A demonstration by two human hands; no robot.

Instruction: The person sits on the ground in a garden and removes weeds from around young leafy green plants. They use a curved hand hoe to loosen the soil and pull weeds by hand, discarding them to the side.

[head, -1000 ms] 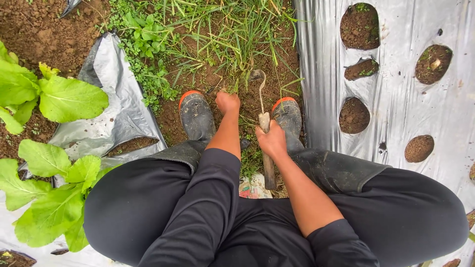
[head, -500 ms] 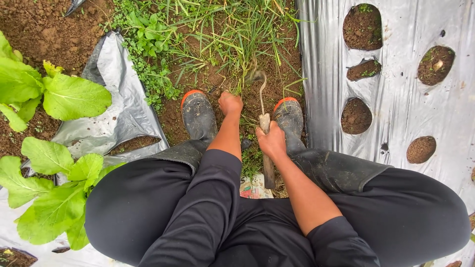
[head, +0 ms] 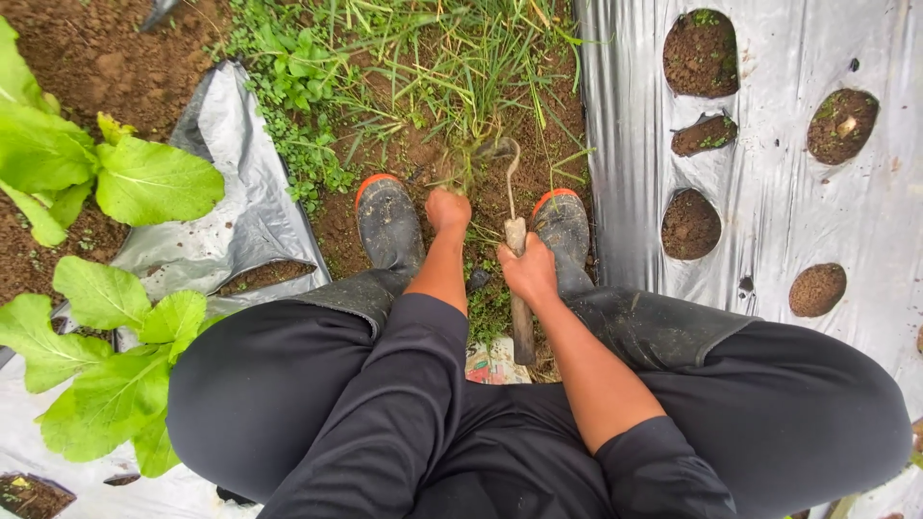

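— Take the left boot [head: 389, 223] as the marker. What lies left of it?

— Leafy green plants [head: 106, 288] well to its left, and a crumpled fold of silver plastic sheet [head: 236, 207] between them and the boot.

— And just right of it?

— The left hand [head: 448, 210], clenched into a fist low in the grass clump [head: 461, 144] beside the boot's toe. Whether it grips stems I cannot tell.

— Further right?

— The right hand [head: 527, 272], closed around the wooden handle of a hand weeder [head: 520, 288]. The handle runs back toward the knees; its thin curved metal shank reaches forward into the weeds, ahead of the boot. Right of that hand stands the right boot [head: 564, 231].

— Beyond that?

— Mulch film [head: 769, 173], far right of the left boot, punched with round planting holes [head: 689, 223] full of soil.
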